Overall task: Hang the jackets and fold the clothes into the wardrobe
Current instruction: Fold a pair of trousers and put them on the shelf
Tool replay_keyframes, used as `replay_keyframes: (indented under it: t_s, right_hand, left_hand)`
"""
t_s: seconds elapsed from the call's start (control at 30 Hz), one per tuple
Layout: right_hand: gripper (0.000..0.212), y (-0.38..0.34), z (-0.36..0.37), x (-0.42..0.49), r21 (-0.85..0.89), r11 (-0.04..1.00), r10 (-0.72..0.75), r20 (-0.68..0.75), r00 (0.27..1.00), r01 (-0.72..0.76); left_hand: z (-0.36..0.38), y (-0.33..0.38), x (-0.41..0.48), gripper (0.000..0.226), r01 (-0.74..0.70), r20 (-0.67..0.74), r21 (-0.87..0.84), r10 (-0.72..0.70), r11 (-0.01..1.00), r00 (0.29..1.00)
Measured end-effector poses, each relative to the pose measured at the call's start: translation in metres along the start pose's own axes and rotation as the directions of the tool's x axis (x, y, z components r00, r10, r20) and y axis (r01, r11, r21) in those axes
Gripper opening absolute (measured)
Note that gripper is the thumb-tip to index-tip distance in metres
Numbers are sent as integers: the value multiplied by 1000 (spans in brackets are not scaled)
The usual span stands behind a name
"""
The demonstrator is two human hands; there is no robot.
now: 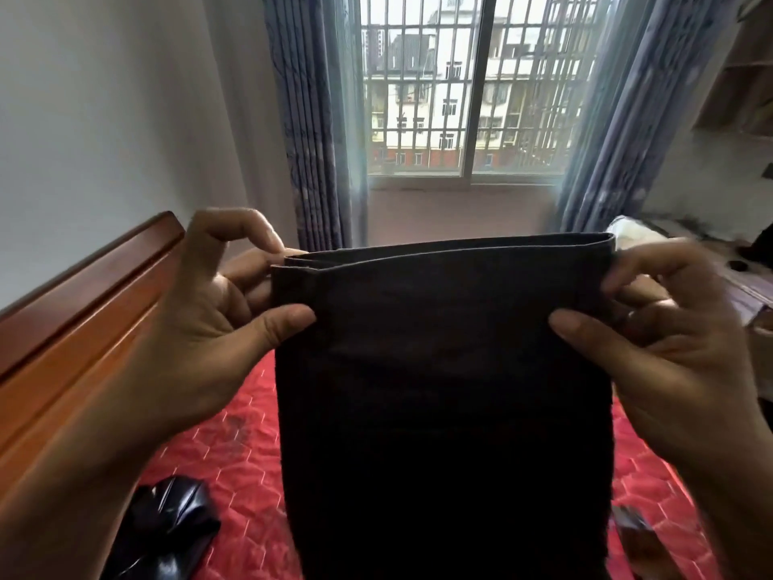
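A dark, nearly black garment (443, 391) hangs in front of me, held up by its hemmed top edge, with two layers of cloth visible along that edge. My left hand (209, 311) pinches the left corner between thumb and fingers. My right hand (669, 324) pinches the right corner the same way. The cloth drops straight down over the bed and hides what lies behind it.
Below lies a red quilted bedspread (242, 445) with a shiny black plastic bag (167, 529) at the lower left. A wooden headboard (75, 311) runs along the left. Ahead are a barred window (464, 98) and blue curtains (313, 127). Shelves (744, 77) stand at the upper right.
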State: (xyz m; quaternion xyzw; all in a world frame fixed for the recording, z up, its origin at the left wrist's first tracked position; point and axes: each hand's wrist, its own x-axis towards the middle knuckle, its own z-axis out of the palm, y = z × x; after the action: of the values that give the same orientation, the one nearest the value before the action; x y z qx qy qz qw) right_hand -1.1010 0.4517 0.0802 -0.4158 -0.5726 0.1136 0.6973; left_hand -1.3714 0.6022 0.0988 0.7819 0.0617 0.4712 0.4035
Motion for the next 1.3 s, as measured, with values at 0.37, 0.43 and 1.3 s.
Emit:
replay_keyframes:
  t_s: [0.37, 0.43, 1.3]
  right_hand:
    - [28, 253, -24, -52, -574, 787, 481, 340, 808, -227]
    - [29, 299, -25, -86, -678, 708, 555, 362, 749, -197]
    - [38, 636, 6, -298, -802, 38, 995, 88, -55, -597]
  left_hand:
    - [25, -243, -64, 31, 368, 169, 486, -499, 793, 850]
    - [34, -289, -103, 31, 383, 175, 576, -567, 722, 805]
    - [165, -616, -347, 56, 902, -40, 431, -999, -17, 0]
